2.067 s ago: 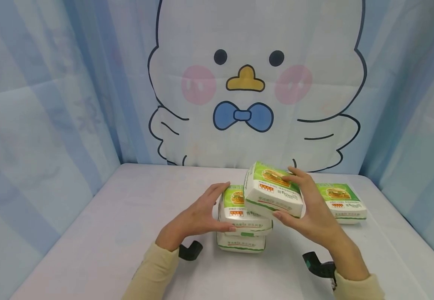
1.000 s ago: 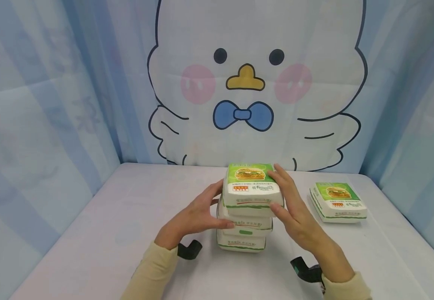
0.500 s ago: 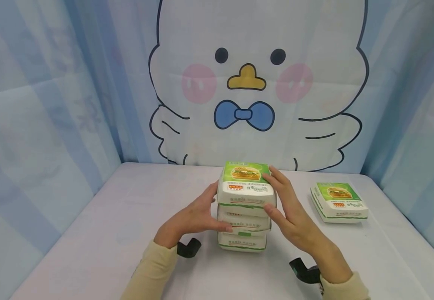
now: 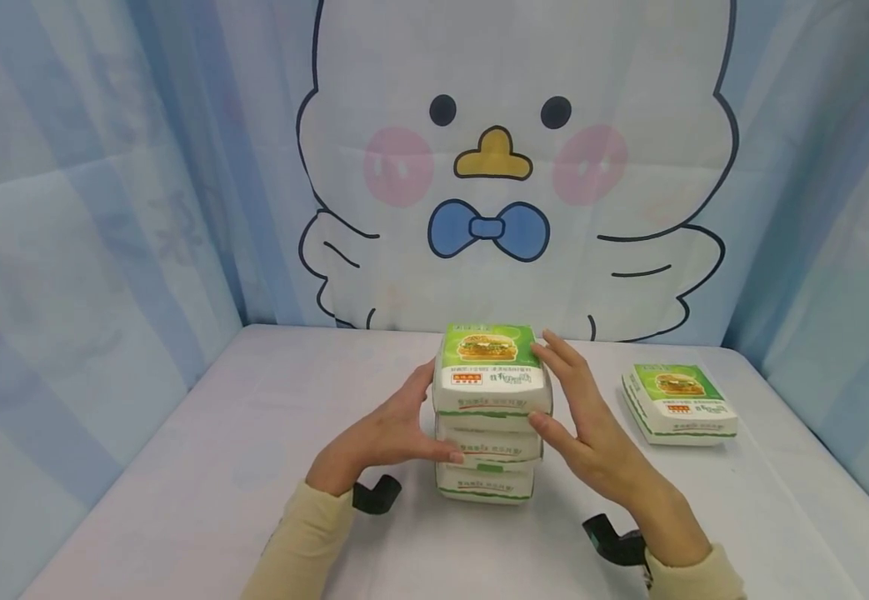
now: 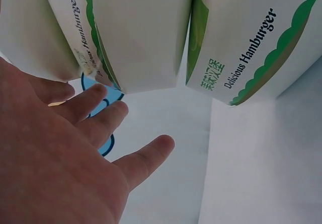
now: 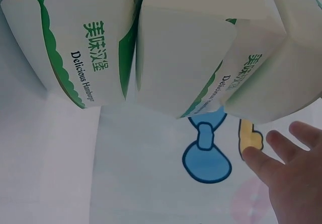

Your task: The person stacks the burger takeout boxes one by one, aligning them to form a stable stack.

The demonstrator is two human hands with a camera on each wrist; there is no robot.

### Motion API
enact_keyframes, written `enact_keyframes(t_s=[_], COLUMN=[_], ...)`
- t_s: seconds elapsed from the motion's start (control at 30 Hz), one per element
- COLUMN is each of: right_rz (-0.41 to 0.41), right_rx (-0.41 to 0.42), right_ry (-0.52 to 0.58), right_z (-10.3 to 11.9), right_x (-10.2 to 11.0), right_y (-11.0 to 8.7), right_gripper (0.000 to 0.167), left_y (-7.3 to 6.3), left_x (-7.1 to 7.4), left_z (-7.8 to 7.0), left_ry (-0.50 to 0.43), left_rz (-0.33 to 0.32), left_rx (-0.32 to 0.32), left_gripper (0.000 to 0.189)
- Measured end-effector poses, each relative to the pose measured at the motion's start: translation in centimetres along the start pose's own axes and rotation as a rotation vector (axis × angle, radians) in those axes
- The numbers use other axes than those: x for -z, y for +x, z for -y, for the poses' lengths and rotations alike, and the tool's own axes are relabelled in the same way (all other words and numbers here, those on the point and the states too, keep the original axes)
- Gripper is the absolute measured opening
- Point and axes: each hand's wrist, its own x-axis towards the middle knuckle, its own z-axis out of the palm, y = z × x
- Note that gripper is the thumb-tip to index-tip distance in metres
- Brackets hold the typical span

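Three white-and-green hamburger boxes stand stacked mid-table in the head view. On top is one with a burger picture (image 4: 490,375). Under it sit the middle box (image 4: 504,448) and the bottom box (image 4: 484,483), offset slightly from each other. My left hand (image 4: 385,429) is at the stack's left side, thumb near the middle box's front; in the left wrist view its fingers (image 5: 103,123) are extended and spread. My right hand (image 4: 591,437) is by the top box's right side. In the right wrist view, its fingers (image 6: 261,163) look straight and apart from the boxes.
Another hamburger box (image 4: 679,406) lies on the white table (image 4: 314,375) to the right. Behind the table hangs a curtain (image 4: 494,283) with a cartoon bird. Blue curtains close both sides. Black camera mounts (image 4: 377,494) sit at both wrists.
The right hand brought the top box from the right and set it onto the stack. It then shifted slightly left into line, and the right fingers have loosened from it.
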Motion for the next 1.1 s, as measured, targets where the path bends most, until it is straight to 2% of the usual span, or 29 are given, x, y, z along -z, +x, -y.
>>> enact_keyframes(t_s=[0.13,0.3,0.77,1.1], right_rz=[-0.003,-0.024,-0.137,-0.100], right_rx=[-0.003,-0.004,-0.136,-0.228], right_ry=[-0.004,-0.022,-0.091,-0.155], right_z=[0.1,-0.1,-2.4,-4.3], right_x=[0.2,0.8,5.0,7.0], right_y=[0.0,-0.1,-1.1,-2.0], right_gripper=[0.076,0.077,0.071,0.070], left_y=[0.0,0.1,0.2,0.4], left_x=[0.1,0.2,0.1,0.0], left_z=[-0.2,-0.5,-1.1,-1.1], left_ry=[0.030,0.063,0.097,0.072], left_rz=[-0.034,-0.092,-0.206,-0.240], left_rx=[-0.009,0.037,-0.012,-0.043], left_gripper=[0.119,0.124,0.120,0.117])
